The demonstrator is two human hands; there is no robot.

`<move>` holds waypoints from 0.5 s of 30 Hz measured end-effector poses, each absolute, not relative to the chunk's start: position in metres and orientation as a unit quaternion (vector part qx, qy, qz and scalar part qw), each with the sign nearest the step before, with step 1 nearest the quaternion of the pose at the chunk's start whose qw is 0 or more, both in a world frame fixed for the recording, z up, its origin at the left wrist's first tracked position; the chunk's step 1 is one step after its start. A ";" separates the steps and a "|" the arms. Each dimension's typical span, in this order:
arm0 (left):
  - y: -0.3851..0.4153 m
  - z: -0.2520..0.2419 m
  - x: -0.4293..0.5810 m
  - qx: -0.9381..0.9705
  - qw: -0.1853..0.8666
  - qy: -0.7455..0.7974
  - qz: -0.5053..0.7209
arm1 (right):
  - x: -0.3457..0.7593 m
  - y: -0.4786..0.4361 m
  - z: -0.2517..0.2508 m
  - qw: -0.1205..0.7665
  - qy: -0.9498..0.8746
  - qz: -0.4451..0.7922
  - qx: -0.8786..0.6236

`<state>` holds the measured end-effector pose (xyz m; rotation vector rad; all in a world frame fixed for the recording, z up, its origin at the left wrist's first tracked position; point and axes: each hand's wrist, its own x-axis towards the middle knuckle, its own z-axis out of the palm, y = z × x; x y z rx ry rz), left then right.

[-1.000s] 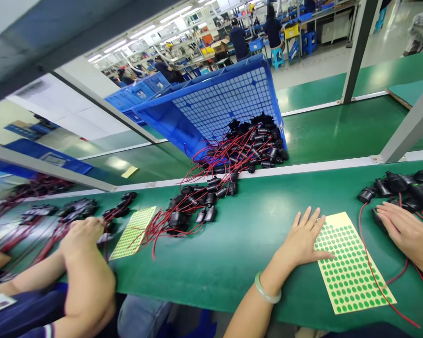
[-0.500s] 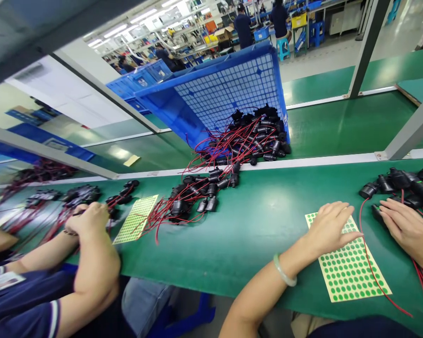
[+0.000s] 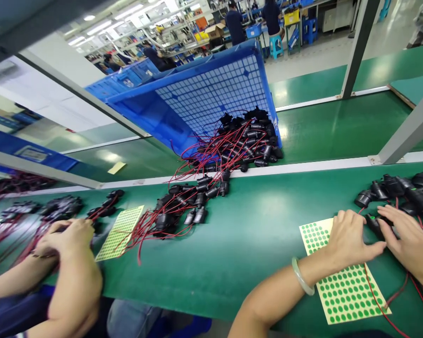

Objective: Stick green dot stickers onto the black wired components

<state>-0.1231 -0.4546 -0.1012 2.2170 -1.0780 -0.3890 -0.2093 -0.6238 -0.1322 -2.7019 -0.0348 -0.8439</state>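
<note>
My right hand (image 3: pixel 411 241) curves around a black cylindrical plastic part with red wires, thumb on its near side. A small green spot shows on this black part (image 3: pixel 372 226). Just left of it is my left hand (image 3: pixel 350 237), its thumb stretched out and its fingers bent toward the part's end; the fingertips are partly hidden. Beneath the left hand lies a pale yellow sheet of round green stickers (image 3: pixel 348 293), partly covered by the hand and wrist. A red wire (image 3: pixel 373 291) crosses the sheet.
More black parts (image 3: pixel 395 188) are heaped behind my right hand. Left of centre lies another pile of wired black parts (image 3: pixel 181 202). A tipped blue crate (image 3: pixel 151 117) spills similar parts. At the left, a co-worker's hands (image 3: pixel 68 237) work near another sticker sheet (image 3: pixel 121 232).
My left hand has moved right, off the sheet's upper part to the black part. My right hand has lifted its fingers slightly. The view has shifted a little.
</note>
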 end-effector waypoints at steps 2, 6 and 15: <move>-0.455 -0.099 -0.125 0.848 0.303 -0.408 -0.153 | -0.209 -0.629 -0.131 0.145 -0.014 -0.262 -0.954; -0.456 -0.095 -0.126 0.840 0.304 -0.413 -0.175 | -0.213 -0.641 -0.133 0.098 -0.044 -0.186 -0.977; -0.455 -0.089 -0.132 0.791 0.487 -0.292 -0.228 | -0.222 -0.648 -0.120 0.132 -0.082 -0.228 -0.961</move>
